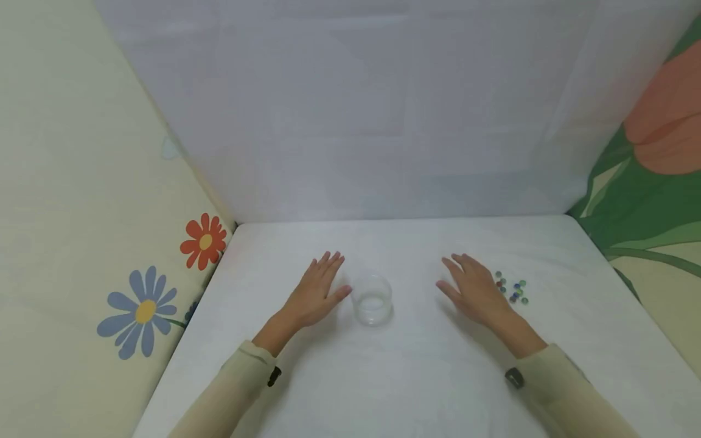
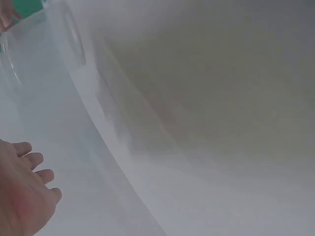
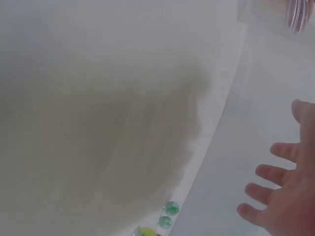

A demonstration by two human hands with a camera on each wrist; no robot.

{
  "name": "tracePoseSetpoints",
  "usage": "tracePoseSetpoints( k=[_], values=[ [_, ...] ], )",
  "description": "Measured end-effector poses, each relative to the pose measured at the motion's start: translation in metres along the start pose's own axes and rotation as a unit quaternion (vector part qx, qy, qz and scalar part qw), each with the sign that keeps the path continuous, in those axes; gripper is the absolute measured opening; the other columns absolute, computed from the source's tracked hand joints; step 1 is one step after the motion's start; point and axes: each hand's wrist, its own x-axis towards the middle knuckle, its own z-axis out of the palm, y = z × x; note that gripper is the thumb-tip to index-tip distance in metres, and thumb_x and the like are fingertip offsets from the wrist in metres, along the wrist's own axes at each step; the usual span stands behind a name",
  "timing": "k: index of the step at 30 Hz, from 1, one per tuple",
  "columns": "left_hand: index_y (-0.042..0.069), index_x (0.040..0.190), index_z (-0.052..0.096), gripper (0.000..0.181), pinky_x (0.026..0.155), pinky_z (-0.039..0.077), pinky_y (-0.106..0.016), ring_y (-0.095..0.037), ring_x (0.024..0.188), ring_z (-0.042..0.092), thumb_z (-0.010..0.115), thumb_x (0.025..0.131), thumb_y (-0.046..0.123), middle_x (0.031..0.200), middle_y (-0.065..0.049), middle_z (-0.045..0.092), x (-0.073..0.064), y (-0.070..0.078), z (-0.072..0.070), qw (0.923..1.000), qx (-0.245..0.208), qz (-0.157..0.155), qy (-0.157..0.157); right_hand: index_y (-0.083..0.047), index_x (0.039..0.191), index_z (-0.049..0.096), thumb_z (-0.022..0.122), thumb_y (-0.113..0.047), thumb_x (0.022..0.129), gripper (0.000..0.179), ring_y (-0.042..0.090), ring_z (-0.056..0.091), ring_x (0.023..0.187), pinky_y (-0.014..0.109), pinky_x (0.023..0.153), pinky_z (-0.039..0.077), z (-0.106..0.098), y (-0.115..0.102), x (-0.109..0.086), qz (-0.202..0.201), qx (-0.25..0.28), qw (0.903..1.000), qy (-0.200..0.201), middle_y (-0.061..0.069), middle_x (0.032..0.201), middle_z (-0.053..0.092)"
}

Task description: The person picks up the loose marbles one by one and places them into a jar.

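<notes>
both forearms reach forward and inward over the bench (image 1: 416,383), coming in from the near edge of the head view and angled toward each other. the left hand (image 1: 313,296) is empty and relaxed, palm down, its fingers pointing ahead and slightly right, with the thumb stretched out to the right. the thumb's tip comes right up to the side of the cup (image 1: 373,304); whether it touches i cannot tell. the right hand (image 1: 477,295) is empty too, its fingers pointing ahead and to the left, thumb held apart from them; the right wrist view shows all five digits spread.

the cup, clear and upright, stands on the bench between the two hands, nearer the left one. the marbles (image 1: 517,286), green, blue and reddish, lie loose in a small scatter just to the right of the right hand, the closest ones beside its knuckles.

pale sleeves (image 1: 569,389) cover both arms to the wrist, each with a small black piece (image 1: 515,378) on its inner side. a white backdrop (image 1: 350,121) rises behind the bench, and a blue flower (image 1: 145,312) decorates the panel at left.
</notes>
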Motion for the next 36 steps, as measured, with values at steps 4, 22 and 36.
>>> tracePoseSetpoints(
  k=[4, 22, 36],
  values=[
    [0.009, 0.162, 0.022, 0.082, 0.129, 0.005, -0.047, -0.027, 0.157, 0.009, 0.041, 0.102, 0.062, 0.169, -0.008, 0.019, -0.005, 0.003, 0.002, 0.9999, -0.002, 0.010, -0.009, -0.002, 0.152, 0.042, 0.053, -0.040, 0.105, 0.061, 0.047, 0.034, 0.142, 0.065, 0.117, 0.027, 0.000, 0.005, -0.008, 0.003, 0.019, 0.9998, 0.005, 0.027, 0.152, 0.041],
    [0.008, 0.163, 0.011, 0.105, 0.129, 0.002, -0.044, -0.023, 0.158, 0.001, 0.040, 0.092, 0.080, 0.170, -0.007, 0.009, -0.018, 0.010, 0.013, 0.9962, 0.054, 0.000, -0.069, -0.006, 0.150, 0.046, 0.063, -0.039, 0.101, 0.062, 0.047, 0.041, 0.133, 0.069, 0.106, 0.039, -0.014, 0.033, -0.045, 0.020, 0.066, 0.9974, -0.022, 0.026, 0.143, 0.045],
    [0.005, 0.162, 0.016, 0.108, 0.129, 0.006, -0.044, -0.024, 0.157, 0.008, 0.047, 0.090, 0.079, 0.169, -0.010, 0.015, -0.021, 0.016, 0.015, 0.9964, 0.054, -0.005, -0.065, -0.006, 0.141, 0.055, 0.076, -0.031, 0.092, 0.059, 0.037, 0.062, 0.107, 0.058, 0.085, 0.056, -0.020, 0.048, -0.069, 0.005, 0.089, 0.9960, 0.005, 0.022, 0.130, 0.054]
  ],
)
